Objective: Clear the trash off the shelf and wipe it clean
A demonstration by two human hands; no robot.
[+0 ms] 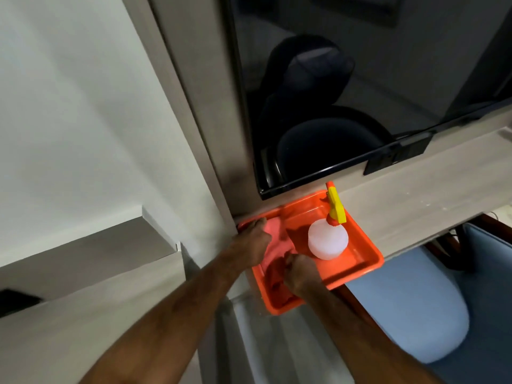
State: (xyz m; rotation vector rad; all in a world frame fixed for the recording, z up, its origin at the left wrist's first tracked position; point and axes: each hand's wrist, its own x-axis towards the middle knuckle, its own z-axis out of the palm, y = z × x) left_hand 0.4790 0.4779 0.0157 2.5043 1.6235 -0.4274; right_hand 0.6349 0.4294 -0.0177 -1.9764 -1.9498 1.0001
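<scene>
An orange tray [365, 261] sits on the grey wooden shelf [415, 200] under a black screen. Inside it stands a white spray bottle [328, 242] with a yellow and orange trigger head. A pink-red cloth [277, 242] lies in the tray's left half. My left hand [253, 241] rests on the cloth near the tray's far left corner, fingers flat. My right hand [297, 273] is closed in a fist on a bunched fold of the cloth at the tray's near side.
A black screen [360, 92] hangs right above the tray. A grey vertical panel [199, 112] rises left of it. A lower grey ledge [83, 245] juts out at left. A blue cushioned seat [415, 309] lies below right.
</scene>
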